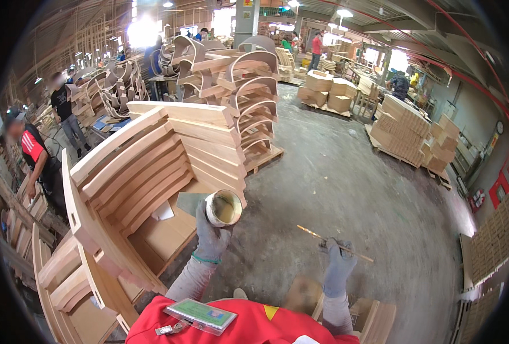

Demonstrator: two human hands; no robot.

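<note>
Gray-gloved right hand (339, 261), fingers pinched on slim brown stick (310, 231), whose long axis points leftward toward round whitish cup (210, 210), clasped by left hand (212, 239).

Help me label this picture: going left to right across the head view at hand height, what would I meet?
Slatted wooden frame, left hand gripping a cup, right hand holding a thin stick, stacked wood pieces.

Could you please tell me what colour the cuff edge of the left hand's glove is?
The cuff edge is green, seen best in the head view.
</note>
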